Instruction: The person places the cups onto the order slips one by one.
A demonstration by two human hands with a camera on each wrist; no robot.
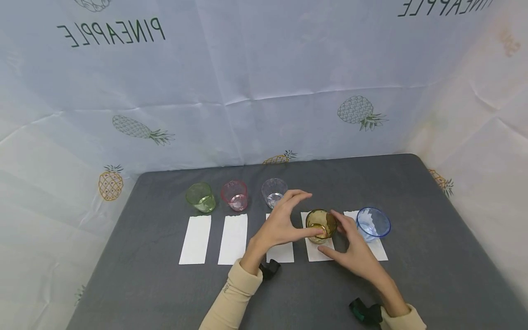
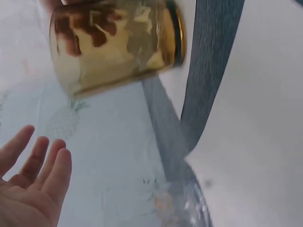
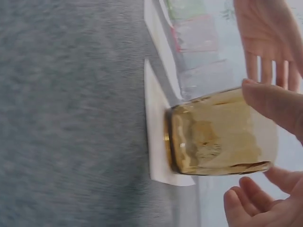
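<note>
Beige sleeve, left hand spread wide; right hand curled round amber glass (translucent, rounded).

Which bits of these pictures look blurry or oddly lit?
Head view: fairly crisp, the white pineapple-print cloth bluish at the back, warmer at right; left wrist view: the amber glass tumbler soft-edged, with pale reflections; right wrist view: the dark grey tabletop smeared, the pink glass tumbler faint and hazy.

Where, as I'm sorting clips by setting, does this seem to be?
Perhaps a makeshift indoor recording booth: pineapple-print fabric hangs behind and beside a gray table, and tinted glass tumblers are set out with a row of white paper slips.
</note>
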